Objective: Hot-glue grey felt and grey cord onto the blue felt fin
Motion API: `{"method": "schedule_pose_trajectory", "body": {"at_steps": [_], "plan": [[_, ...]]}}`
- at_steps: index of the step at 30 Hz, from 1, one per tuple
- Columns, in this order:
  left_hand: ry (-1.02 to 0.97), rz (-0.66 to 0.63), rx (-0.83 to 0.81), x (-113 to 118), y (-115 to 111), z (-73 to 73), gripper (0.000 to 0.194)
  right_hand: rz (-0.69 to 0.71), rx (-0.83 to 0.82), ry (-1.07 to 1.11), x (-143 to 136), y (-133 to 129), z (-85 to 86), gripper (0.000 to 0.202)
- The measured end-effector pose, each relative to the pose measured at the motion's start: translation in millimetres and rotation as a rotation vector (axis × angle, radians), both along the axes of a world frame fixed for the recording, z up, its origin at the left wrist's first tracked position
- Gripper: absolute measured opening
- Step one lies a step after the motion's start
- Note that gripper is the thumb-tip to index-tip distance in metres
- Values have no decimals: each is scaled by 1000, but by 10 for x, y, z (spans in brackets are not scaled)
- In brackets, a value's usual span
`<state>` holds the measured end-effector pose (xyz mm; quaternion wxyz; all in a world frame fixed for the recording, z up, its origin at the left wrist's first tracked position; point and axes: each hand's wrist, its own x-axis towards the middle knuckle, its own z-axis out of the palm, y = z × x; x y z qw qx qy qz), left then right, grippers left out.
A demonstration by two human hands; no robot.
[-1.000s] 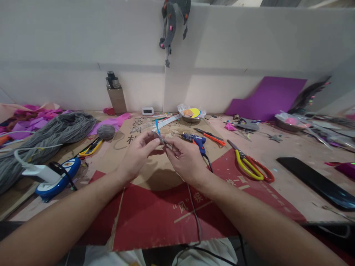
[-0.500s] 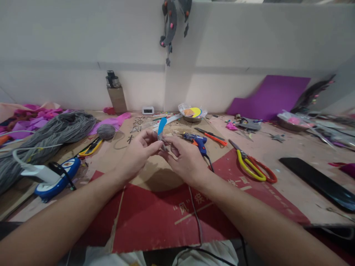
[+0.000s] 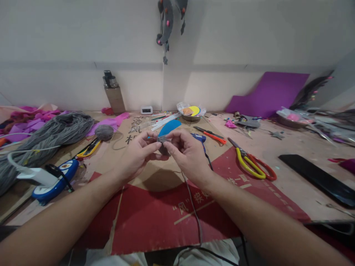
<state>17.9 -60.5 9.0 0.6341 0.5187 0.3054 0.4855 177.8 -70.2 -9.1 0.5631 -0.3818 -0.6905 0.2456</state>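
Note:
A blue curved piece (image 3: 169, 127) with grey yarn (image 3: 163, 148) around its lower part is held between both hands, over the cardboard. My left hand (image 3: 141, 151) pinches its left side with thumb and fingers. On the other side my right hand (image 3: 188, 151) grips it near the yarn, fingertips close to those of my left hand. A grey strand (image 3: 194, 207) runs down across the red part of the cardboard (image 3: 155, 221). Behind my right hand a blue glue gun (image 3: 199, 138) is partly hidden.
Scissors (image 3: 249, 162), an orange cutter (image 3: 212, 135) and a black case (image 3: 316, 179) lie to the right. At left are grey yarn skeins (image 3: 69, 127), a yarn ball (image 3: 104, 132), a yellow cutter (image 3: 90, 148) and a blue power strip (image 3: 57, 183).
The blue piece has turned from nearly edge-on to showing its broad face, tilted right. My right hand's fingers have shifted around it, and the view has moved slightly.

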Motion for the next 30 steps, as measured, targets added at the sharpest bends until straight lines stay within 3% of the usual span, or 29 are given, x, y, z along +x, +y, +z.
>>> {"method": "schedule_pose_trajectory", "body": {"at_steps": [18,30], "plan": [[-5,9,-38,-25,-20,5,16,-54,16,-48,-3,12,-7,9],[52,146,-17,-5,-9,-24,21,-73,37,-107,-12,4,-19,10]]}}
